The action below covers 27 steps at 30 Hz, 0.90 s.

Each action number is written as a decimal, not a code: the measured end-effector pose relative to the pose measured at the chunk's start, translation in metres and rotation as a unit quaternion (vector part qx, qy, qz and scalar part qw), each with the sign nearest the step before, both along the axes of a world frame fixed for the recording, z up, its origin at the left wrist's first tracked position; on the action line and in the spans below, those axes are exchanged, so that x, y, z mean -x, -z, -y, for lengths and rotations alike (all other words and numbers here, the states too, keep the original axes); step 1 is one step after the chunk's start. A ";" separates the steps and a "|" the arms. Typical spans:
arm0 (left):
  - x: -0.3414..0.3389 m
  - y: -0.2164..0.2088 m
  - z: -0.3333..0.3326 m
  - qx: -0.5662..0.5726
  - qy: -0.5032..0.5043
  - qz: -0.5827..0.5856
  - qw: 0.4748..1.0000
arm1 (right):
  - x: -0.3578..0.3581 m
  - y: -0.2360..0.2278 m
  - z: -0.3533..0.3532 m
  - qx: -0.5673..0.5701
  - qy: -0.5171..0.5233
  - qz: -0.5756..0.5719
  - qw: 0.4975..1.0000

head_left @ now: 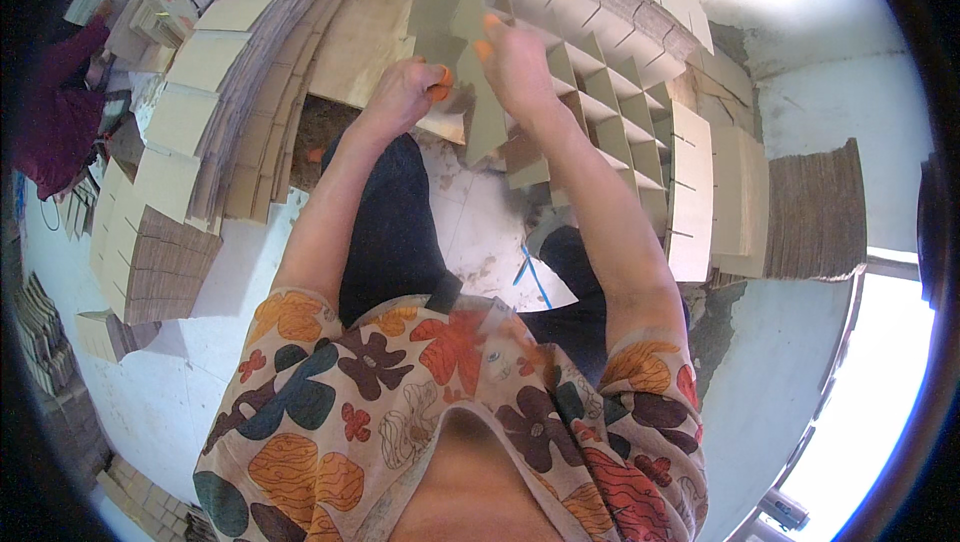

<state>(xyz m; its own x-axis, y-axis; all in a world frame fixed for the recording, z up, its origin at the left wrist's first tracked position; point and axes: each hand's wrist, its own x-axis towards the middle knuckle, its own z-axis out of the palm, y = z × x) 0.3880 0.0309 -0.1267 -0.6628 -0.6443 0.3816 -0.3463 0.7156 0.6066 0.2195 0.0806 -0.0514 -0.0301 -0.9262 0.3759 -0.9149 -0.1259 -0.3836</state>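
Cardboard divider strip (pixel 470 62), slotted and grey-brown, held upright between both hands at the far centre of the view, above the person's knees. Left hand (pixel 405 92) pinches the strip's near-left lower edge, its fingertips capped in orange rubber; right hand (pixel 515 62) grips the strip higher up on its right side, likewise with orange tips showing. Both hands are closed on this one strip. Just right of it, and partly behind the right forearm, stands the assembled cardboard grid (pixel 620 112), rows of open cells running far-left to near-right; whether the strip already touches the grid cannot be told. Flat cardboard sheets (pixel 220 72) are piled in fanned stacks at left, and a ribbed corrugated stack (pixel 815 212) stands at right, well apart from the hands.

Judged from the grip, good practice for this step is to keep the strip vertical, with its slots lined up squarely over the crossing pieces, and to press evenly with both hands so that no slot tears or buckles. A pinch near the edges, as shown, leaves the slots unobstructed; tilting the strip would likely jam it.
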 end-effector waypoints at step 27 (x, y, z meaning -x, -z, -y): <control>0.044 -0.035 -0.022 0.108 0.069 0.086 0.988 | 0.040 0.008 -0.050 -0.196 0.087 0.023 0.976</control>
<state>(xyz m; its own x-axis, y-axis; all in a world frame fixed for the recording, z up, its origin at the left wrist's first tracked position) 0.3437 0.0528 -0.0922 -0.8056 -0.4597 0.3738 -0.3220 0.8692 0.3752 0.1793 0.1307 -0.0595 -0.2092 -0.9778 -0.0126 -0.8897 0.1956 -0.4126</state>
